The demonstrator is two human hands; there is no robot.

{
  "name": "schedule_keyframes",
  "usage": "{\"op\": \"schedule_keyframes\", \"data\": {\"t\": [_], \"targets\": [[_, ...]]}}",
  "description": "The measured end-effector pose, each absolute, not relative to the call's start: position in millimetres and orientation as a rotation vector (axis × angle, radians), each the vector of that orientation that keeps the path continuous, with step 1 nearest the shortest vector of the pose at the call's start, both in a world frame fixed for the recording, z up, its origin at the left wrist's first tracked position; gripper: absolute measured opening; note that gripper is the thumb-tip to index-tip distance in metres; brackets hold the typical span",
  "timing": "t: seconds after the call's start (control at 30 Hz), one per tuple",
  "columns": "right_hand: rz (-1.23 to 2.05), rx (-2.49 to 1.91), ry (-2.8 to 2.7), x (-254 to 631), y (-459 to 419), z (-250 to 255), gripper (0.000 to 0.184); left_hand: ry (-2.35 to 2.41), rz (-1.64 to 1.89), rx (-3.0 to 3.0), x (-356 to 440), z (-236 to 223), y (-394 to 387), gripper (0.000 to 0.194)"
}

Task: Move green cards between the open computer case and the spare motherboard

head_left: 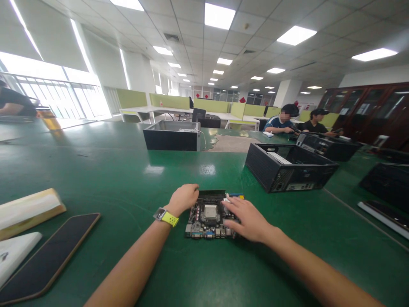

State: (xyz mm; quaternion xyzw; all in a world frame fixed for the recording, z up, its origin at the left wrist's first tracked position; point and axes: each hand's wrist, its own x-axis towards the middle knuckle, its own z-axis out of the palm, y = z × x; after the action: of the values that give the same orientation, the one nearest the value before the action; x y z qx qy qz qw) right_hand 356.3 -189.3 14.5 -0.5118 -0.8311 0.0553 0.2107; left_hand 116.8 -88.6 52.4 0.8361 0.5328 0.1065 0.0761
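A computer motherboard point(197, 216) lies flat on the green tabletop in front of me, its port side facing me. A square silver processor point(210, 212) sits in the socket at its middle, and a dark strip point(212, 194) runs along its far edge. My left hand point(183, 199), with a yellow-banded watch point(166, 216) on the wrist, has its fingers bent together at the far left corner of the board; the fingertips are partly hidden. Over the board's right side my right hand point(247, 217) reaches with fingers spread, thumb apart, covering some of the components.
Open computer cases stand beyond the board, one point(172, 138) at centre-left and another point(289, 170) to the right. At the left lie a phone point(54, 256), a white object point(19, 251) and a pale block-shaped item point(30, 211). Two people sit at the far right.
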Motion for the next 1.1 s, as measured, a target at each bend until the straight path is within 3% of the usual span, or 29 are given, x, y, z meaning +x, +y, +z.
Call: {"op": "schedule_keyframes", "data": {"t": [0.17, 0.43, 0.77, 0.87, 1.1], "targets": [[0.199, -1.469, -2.445, 326.7, -211.1, 8.6, 0.055, 1.608, 0.426, 2.458, 108.4, 67.8, -87.4, 0.042], [0.106, -1.329, -2.575, 270.7, -143.9, 6.3, 0.056, 1.589, 0.634, 2.454, 94.1, 97.8, -94.3, 0.041], [-0.006, -0.937, -2.626, 154.6, -62.6, -5.1, 0.048, 1.759, 0.302, 2.494, 59.6, 68.7, -60.7, 0.047], [-0.095, -0.925, -2.548, 131.0, -60.3, -8.1, 0.058, 1.726, 0.224, 2.454, 48.7, 54.9, -48.5, 0.047], [-0.282, -0.755, -2.697, 194.9, -95.4, 17.5, 0.049, 1.627, 0.183, 2.47, 58.7, 44.6, -45.7, 0.041]]}}
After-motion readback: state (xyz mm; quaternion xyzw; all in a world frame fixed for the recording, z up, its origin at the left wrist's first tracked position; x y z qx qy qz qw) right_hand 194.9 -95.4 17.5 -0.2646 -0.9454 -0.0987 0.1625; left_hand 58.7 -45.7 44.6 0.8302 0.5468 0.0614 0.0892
